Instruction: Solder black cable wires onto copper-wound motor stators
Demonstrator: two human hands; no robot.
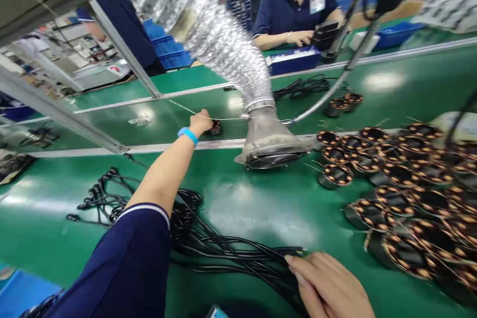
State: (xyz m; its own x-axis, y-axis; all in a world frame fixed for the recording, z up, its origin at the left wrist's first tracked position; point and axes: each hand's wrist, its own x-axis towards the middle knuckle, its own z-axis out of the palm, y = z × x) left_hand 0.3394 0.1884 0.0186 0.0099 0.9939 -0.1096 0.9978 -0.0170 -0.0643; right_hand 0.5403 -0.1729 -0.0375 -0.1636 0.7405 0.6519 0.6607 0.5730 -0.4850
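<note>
Apparently, in the head view, the left hand [201,121] curls beside a wound core [215,128] at ten o'clock, pinch hidden; gripping its body would spare the wires. At five, the right hand [331,285], fingers together, meets black cables [238,253], pinch unclear. The blue box [294,63] at one holds white pieces.

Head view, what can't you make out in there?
All in the head view:
- Left hand: its fingertips are hidden behind the hand itself, so its grip on the coil is unclear.
- Right hand: cut off by the bottom edge; its grip on the cables is uncertain.
- Blue bin: cut off at lower left.
- Badge: text too small and blurred.
</note>
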